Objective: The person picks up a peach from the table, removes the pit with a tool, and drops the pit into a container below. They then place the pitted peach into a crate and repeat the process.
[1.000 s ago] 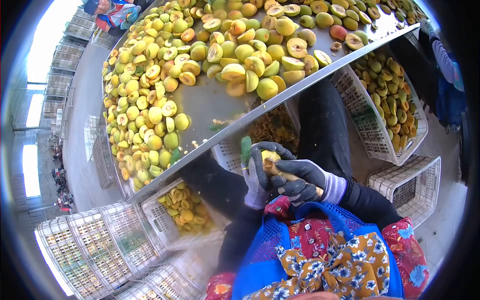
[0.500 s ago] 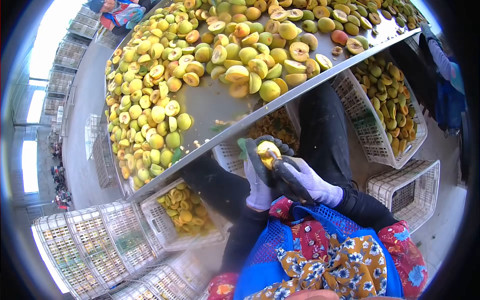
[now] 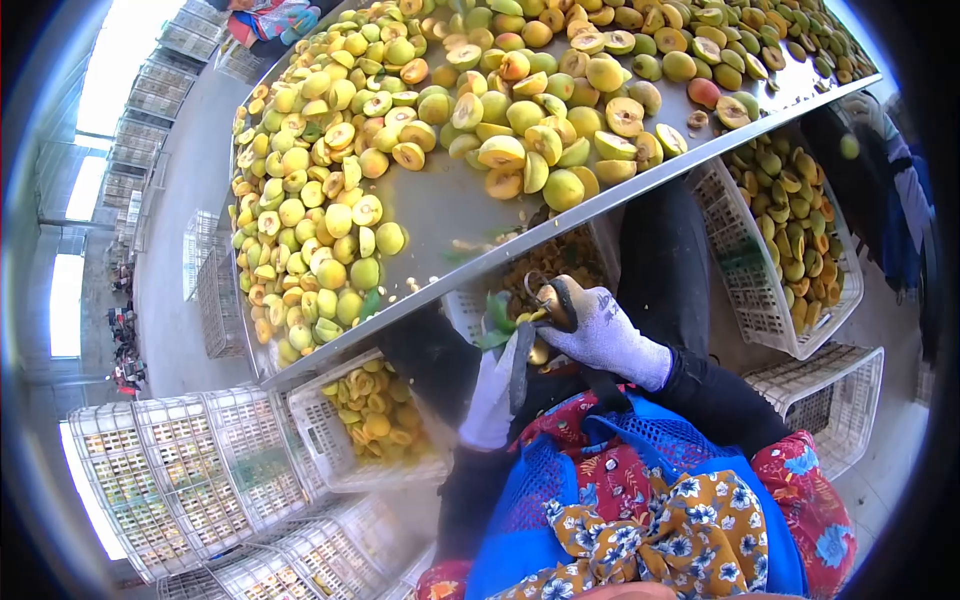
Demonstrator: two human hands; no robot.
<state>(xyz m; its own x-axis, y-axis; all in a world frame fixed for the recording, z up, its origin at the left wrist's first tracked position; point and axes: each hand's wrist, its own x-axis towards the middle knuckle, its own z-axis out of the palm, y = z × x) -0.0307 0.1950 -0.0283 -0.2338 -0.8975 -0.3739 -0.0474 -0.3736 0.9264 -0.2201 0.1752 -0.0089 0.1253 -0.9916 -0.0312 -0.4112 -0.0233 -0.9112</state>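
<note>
My left hand [image 3: 495, 385], in a pale glove with dark fingers, is closed near my lap. A yellow piece of peach-like fruit [image 3: 540, 352] shows between my hands, partly hidden by the fingers. My right hand [image 3: 600, 330], gloved alike, grips a small tool with a curved metal loop [image 3: 536, 284]; its handle is mostly covered. A yellow-green strip [image 3: 530, 317] lies where the hands meet. Something green and leaf-like [image 3: 497, 318] sits by my left fingertips. Beyond, the metal table [image 3: 425, 200] bears many halved and whole fruits [image 3: 320, 200].
A crate of cut fruit [image 3: 330, 440] stands at left, another [image 3: 745, 290] at right. A container of pits or scraps [image 3: 560, 265] is below the table edge. Stacked crates [image 3: 170, 480] fill the lower left. One crate [image 3: 830, 400] lies at right. Co-workers appear at upper left [image 3: 275, 20] and right [image 3: 905, 200].
My hands have drawn apart a little; the right has turned, exposing the looped tool. The fruit sits lower, partly hidden. The view has shifted slightly. The right co-worker's hand moved, with a green fruit beside it.
</note>
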